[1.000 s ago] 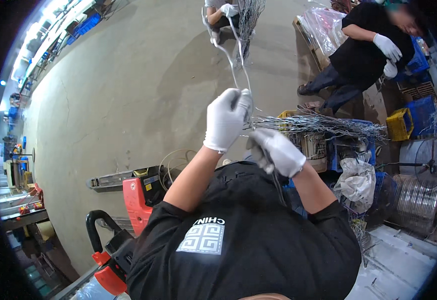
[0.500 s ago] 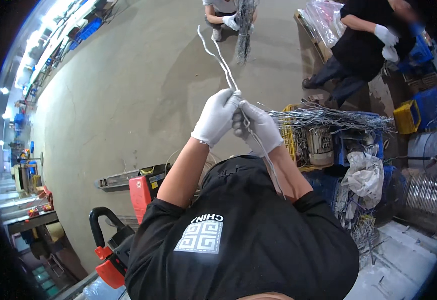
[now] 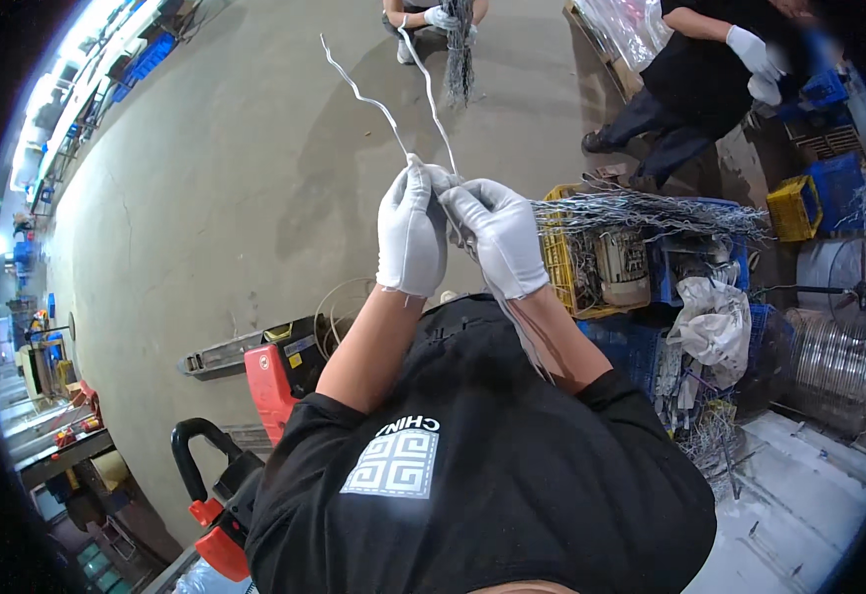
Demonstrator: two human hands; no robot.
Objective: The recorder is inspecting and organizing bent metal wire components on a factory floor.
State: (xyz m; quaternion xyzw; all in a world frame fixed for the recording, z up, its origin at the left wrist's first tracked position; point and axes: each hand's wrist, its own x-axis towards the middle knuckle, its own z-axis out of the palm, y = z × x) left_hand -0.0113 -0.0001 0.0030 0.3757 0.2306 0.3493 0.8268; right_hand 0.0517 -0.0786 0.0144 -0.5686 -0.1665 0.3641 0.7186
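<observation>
Left of the yellow basket [image 3: 555, 259], a kinked grey wire [image 3: 433, 99] is held up in front of the chest, its two pale strands spreading apart toward the far end. The gloved left hand [image 3: 413, 233], the farther one from the basket, presses thumb and fingers together where the left strand starts. The gloved right hand [image 3: 505, 241], just beside the basket, pinches the wire near the foot of the other strand, and a tail trails back along the forearm. The wire looks light and springy, probably stiff enough to keep its bends and hard to break, perhaps slightly slick against fabric. The best hold seems close to the fork, a pinch on each side, away from the ends, which could snag.

Far left of the basket sits a blue bin [image 3: 148, 59]; nearer is a red and black machine [image 3: 270, 386], with smooth grey concrete floor [image 3: 185, 198] between. Beyond the basket, to its left, a crouching person [image 3: 440, 17] holds a wire bunch [image 3: 460, 59]. A twisted wire bundle [image 3: 656, 213] lies across the basket; right of it are a standing person [image 3: 695, 84], a white sack [image 3: 713, 332] and, farthest, a metal spool [image 3: 831, 361].
</observation>
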